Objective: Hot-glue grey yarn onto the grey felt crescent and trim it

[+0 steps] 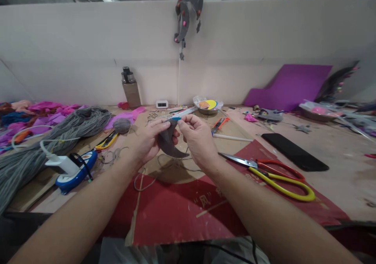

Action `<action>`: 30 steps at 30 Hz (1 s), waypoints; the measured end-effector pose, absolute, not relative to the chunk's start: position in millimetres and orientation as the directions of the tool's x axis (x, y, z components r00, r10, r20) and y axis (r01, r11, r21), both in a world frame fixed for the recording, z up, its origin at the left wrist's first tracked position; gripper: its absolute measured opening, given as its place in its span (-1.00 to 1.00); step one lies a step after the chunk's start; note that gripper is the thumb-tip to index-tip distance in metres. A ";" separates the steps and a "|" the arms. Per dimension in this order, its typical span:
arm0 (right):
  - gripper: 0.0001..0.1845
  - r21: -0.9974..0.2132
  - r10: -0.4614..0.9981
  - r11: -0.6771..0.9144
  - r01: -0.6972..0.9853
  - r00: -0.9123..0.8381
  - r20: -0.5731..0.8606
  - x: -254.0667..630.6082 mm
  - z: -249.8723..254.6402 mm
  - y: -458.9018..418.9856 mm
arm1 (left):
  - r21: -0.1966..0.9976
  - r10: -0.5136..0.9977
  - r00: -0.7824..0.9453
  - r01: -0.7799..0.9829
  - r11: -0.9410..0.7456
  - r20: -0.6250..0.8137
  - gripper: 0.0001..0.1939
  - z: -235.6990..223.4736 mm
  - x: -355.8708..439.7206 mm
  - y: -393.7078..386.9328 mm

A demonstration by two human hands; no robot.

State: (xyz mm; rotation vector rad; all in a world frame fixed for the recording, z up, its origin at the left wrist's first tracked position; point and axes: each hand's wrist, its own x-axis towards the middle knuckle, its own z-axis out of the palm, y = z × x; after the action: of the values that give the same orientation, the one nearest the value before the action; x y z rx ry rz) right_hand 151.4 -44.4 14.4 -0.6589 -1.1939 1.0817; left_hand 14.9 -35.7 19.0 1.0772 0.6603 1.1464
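Note:
A dark grey felt crescent [169,141] is held up over the cardboard, its lower point curving to the right. My left hand [152,138] grips it between thumb and fingers. Close beside its upper end, my right hand [195,134] is closed in a pinch; what lies between those fingertips is too small to make out. A bit of blue [175,118] shows at the crescent's top, between the hands. Thin grey yarn [147,187] loops down below the hands onto the red-printed cardboard [170,217].
Large scissors [264,168] and a black phone [293,150] lie to the right. At left are a yellow utility knife [107,140], a grey yarn ball [122,125], a yarn hank [85,119] and a blue power strip [66,183]. A decorated crescent ornament [189,13] hangs on the wall.

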 end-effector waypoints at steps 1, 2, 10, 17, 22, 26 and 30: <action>-0.84 -0.868 0.912 0.388 -0.308 -0.005 0.410 152.2 14.8 -44.4 | 0.912 0.938 0.334 -0.407 0.057 0.090 -0.75 18.8 14.1 -35.4; -0.84 -0.867 0.908 0.395 -0.303 -0.014 0.419 153.3 15.4 -44.5 | 0.903 0.932 0.354 -0.422 0.082 0.080 -0.72 18.9 12.8 -35.2; -0.83 -0.825 0.796 0.516 -0.230 -0.227 0.561 163.5 16.5 -42.1 | 0.959 0.900 0.384 -0.263 -0.105 0.204 -0.65 29.3 -0.9 -32.0; -0.92 -0.821 0.810 0.566 0.071 0.135 0.570 160.4 8.4 -37.9 | 0.827 0.841 -0.053 0.224 -0.515 0.538 -0.71 13.2 9.2 -29.9; -0.91 -0.805 0.790 0.575 0.148 0.157 0.593 158.5 4.2 -36.0 | 0.679 0.743 0.021 0.388 -0.623 0.669 -0.77 8.9 18.9 -40.7; -0.89 -0.770 0.768 0.602 0.210 0.111 0.631 154.8 -0.9 -38.3 | 0.671 0.752 0.050 0.418 -0.613 0.657 -0.74 9.0 22.0 -41.2; -0.87 -0.726 0.745 0.624 0.290 0.062 0.664 153.8 0.0 -43.2 | 0.731 0.791 0.010 0.377 -0.570 0.612 -0.77 5.5 20.5 -36.3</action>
State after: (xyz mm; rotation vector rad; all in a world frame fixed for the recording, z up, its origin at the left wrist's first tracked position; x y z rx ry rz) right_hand 153.8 -43.2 0.0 -0.9040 -1.5197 0.4270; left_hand 20.5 -36.3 5.5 1.9337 1.1993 1.5792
